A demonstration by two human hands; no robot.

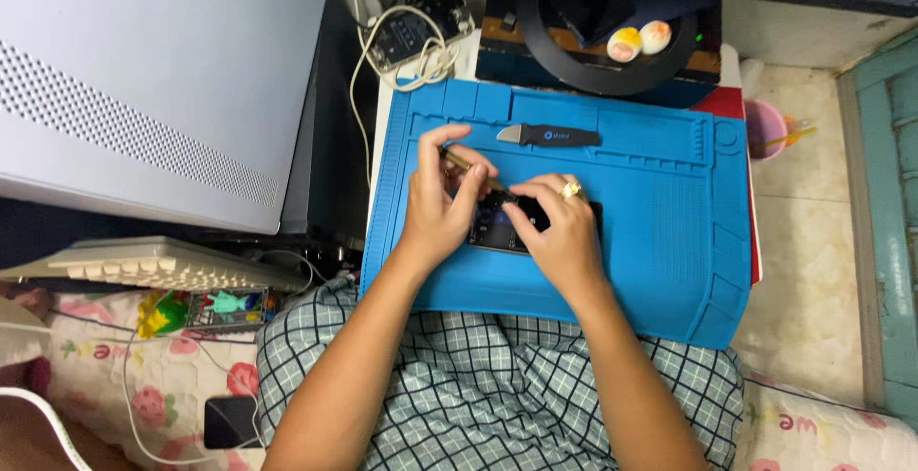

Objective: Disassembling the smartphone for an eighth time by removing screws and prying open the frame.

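A dark opened phone (497,234) lies on the blue repair mat (669,241), mostly covered by both hands. My left hand (440,205) rests on the phone's left end and grips a thin brass-coloured tool (467,164) that slants down toward the phone. My right hand (559,232), a ring on one finger, presses on the phone's top and right part. A black-handled pry tool with a metal blade (547,134) lies on the mat just beyond the hands.
A large white perforated computer case (143,79) stands to the left, a pale keyboard (143,262) below it. Cables and a small board (411,41) sit at the back, a monitor stand with two egg-shaped objects (639,41) behind the mat. A black phone (229,421) lies bottom left.
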